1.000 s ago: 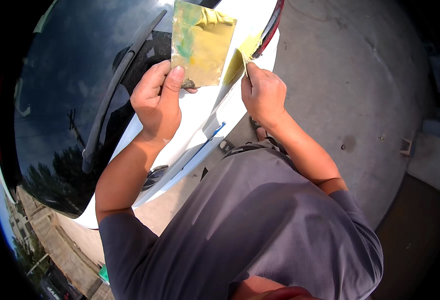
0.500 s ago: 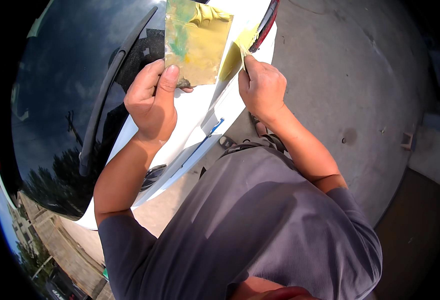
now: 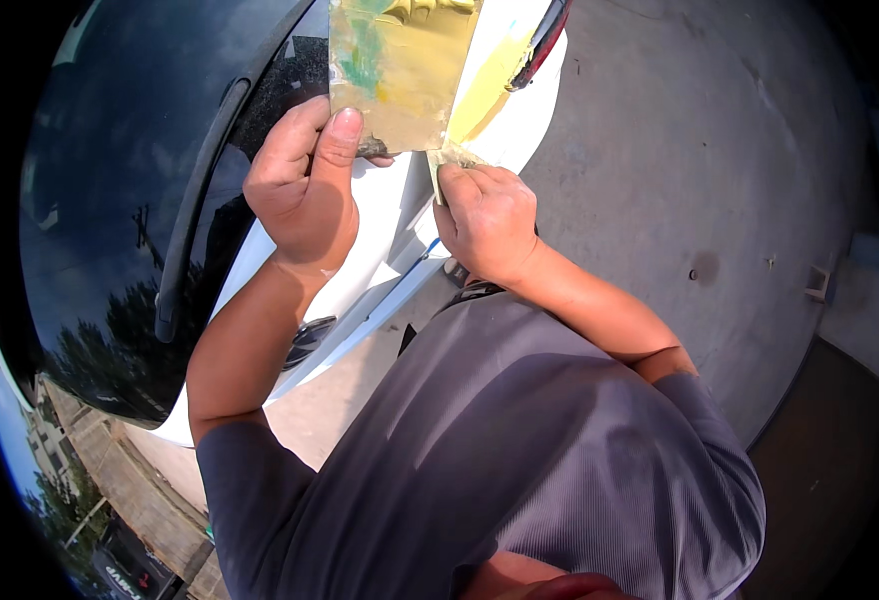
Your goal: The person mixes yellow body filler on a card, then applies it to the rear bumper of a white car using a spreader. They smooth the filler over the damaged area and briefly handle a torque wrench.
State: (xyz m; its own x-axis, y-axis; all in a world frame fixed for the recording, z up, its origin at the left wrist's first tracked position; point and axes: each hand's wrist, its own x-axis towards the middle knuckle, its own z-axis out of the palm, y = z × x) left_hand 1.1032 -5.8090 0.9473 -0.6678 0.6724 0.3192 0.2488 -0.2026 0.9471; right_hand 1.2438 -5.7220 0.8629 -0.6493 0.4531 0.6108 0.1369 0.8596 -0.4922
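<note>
My left hand (image 3: 310, 195) grips a flat, square mixing board (image 3: 400, 90) by its near edge, thumb on top. The board is stained yellow and green, with a thick ridge of yellow putty (image 3: 430, 9) along its far part. In my right hand (image 3: 495, 220) is a thin putty spreader (image 3: 452, 157), pinched between thumb and fingers, its far end close to the board's near right corner. Beyond it, a smooth band of yellow filler (image 3: 497, 82) covers part of the white car body (image 3: 375, 225) beside the red tail light (image 3: 542, 45).
At left lies the car's dark rear window (image 3: 110, 210) with a black wiper (image 3: 192, 225) across it. Grey concrete floor (image 3: 660, 190) spreads to the right. A dark mat-like area (image 3: 830, 470) lies at lower right, and wooden boards (image 3: 125, 475) at lower left.
My right hand and the spreader have moved back toward me and left, away from the yellow area by the tail light. That filler band now shows more fully. The board has shifted slightly up.
</note>
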